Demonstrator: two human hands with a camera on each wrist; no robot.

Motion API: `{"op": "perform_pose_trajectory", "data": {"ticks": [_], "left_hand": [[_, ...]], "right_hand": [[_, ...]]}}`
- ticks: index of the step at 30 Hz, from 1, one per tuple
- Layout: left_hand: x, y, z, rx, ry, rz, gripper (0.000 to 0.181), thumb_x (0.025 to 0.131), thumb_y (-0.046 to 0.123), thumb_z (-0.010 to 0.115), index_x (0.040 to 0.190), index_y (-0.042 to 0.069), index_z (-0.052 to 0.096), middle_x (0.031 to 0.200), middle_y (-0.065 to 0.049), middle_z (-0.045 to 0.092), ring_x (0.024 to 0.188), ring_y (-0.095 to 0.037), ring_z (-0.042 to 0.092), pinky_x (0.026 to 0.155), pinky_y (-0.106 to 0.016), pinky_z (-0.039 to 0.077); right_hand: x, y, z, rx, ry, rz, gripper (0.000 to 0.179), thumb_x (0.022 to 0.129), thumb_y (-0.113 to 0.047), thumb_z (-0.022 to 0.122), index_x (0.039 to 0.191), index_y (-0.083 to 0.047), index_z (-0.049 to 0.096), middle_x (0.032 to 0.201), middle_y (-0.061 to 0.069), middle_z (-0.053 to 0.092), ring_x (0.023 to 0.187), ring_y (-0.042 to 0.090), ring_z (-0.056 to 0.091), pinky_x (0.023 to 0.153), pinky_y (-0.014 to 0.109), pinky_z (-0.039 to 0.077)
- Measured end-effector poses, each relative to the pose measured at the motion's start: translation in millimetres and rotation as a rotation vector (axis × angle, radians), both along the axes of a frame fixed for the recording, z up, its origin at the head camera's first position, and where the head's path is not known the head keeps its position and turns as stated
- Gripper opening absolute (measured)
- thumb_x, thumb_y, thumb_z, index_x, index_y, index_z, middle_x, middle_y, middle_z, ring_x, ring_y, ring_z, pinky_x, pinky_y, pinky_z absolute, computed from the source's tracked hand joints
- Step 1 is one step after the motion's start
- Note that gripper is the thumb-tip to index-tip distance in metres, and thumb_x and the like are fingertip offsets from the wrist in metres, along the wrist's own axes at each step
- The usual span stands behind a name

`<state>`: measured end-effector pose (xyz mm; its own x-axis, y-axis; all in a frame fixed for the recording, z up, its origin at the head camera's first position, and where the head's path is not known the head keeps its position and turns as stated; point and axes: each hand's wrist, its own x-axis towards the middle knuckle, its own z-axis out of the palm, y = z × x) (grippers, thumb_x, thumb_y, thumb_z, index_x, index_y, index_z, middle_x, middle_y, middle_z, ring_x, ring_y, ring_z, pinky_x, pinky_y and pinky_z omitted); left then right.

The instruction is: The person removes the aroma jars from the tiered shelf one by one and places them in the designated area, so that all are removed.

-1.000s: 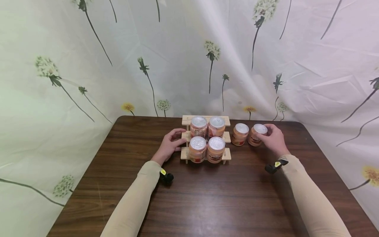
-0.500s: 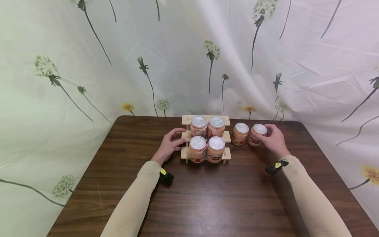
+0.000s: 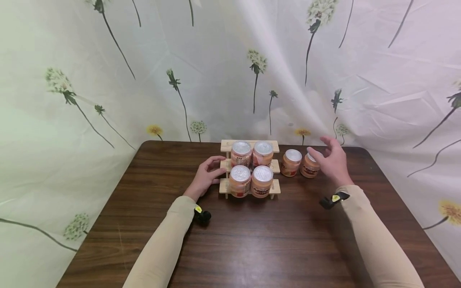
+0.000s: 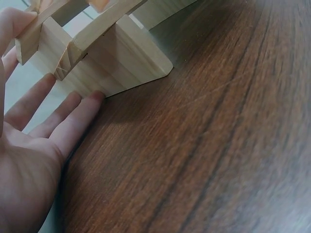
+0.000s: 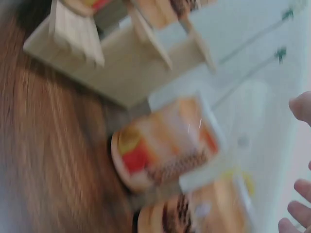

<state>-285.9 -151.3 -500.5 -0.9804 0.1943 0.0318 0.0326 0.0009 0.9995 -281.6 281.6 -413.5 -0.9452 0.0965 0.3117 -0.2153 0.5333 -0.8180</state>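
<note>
My left hand (image 3: 205,176) reaches to the left end of a light wooden three-step rack (image 3: 224,186). In the left wrist view, nearly straight fingers (image 4: 68,124) touch the rack's side panel (image 4: 133,63). Several orange jars (image 3: 261,184) with silvery lids stand upright on the rack, two to a row. My right hand (image 3: 333,160) hovers behind and above the outer jar (image 3: 309,169), fingers spread, holding nothing; it partly hides that jar's lid. Between the outer jar and the rack stands another jar (image 3: 291,165). The right wrist view is blurred, with the fingertips (image 5: 302,189) apart from the jars.
A dark brown wood-grain table (image 3: 252,240) bears the rack and jars. Close behind its far edge hangs a pale curtain (image 3: 219,80) printed with dandelions. Each wrist carries a small black camera, such as the right camera (image 3: 333,200).
My right hand has let go of the outer jar and risen up and back, its fingers spreading. That jar stays on the table. The left hand has stayed at the rack.
</note>
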Motion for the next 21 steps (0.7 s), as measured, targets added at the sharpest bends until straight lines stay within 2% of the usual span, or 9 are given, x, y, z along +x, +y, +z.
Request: {"op": "perform_pose_trajectory", "data": {"ticks": [3, 7, 12, 21], "left_hand": [[-0.2, -0.3, 0.3, 0.0, -0.001, 0.001, 0.042, 0.101, 0.017, 0.073, 0.141, 0.015, 0.06, 0.149, -0.016, 0.053, 0.122, -0.03, 0.064, 0.079, -0.04, 0.063], [-0.5, 0.0, 0.0, -0.005, -0.008, 0.006, 0.04, 0.102, 0.017, 0.073, 0.14, 0.016, 0.061, 0.149, -0.015, 0.054, 0.122, -0.03, 0.063, 0.08, -0.041, 0.063], [0.4, 1.3, 1.3, -0.01, -0.004, 0.01, 0.042, 0.102, 0.016, 0.072, 0.142, 0.014, 0.06, 0.149, -0.016, 0.054, 0.122, -0.03, 0.064, 0.079, -0.041, 0.063], [0.2, 0.8, 0.6, -0.025, 0.002, 0.011, 0.044, 0.102, 0.018, 0.072, 0.143, 0.014, 0.059, 0.151, -0.018, 0.052, 0.121, -0.029, 0.063, 0.079, -0.04, 0.063]], "right_hand": [[1.9, -19, 8.9, -0.008, 0.044, 0.075, 0.065, 0.096, -0.036, 0.077, 0.145, -0.002, 0.053, 0.151, 0.018, 0.054, 0.142, 0.037, 0.049, 0.116, 0.055, 0.041], [3.3, -46, 16.1, 0.024, 0.06, 0.211, 0.057, 0.097, -0.032, 0.078, 0.143, -0.006, 0.057, 0.144, 0.017, 0.061, 0.136, 0.034, 0.055, 0.111, 0.06, 0.044], [3.7, -78, 23.9, 0.027, 0.051, 0.383, 0.057, 0.096, -0.024, 0.079, 0.144, -0.004, 0.057, 0.141, 0.021, 0.062, 0.13, 0.041, 0.059, 0.109, 0.06, 0.047], [1.9, -110, 32.4, 0.077, -0.032, 0.482, 0.068, 0.093, -0.031, 0.082, 0.151, -0.011, 0.053, 0.148, 0.013, 0.058, 0.13, 0.037, 0.06, 0.106, 0.055, 0.051]]}}
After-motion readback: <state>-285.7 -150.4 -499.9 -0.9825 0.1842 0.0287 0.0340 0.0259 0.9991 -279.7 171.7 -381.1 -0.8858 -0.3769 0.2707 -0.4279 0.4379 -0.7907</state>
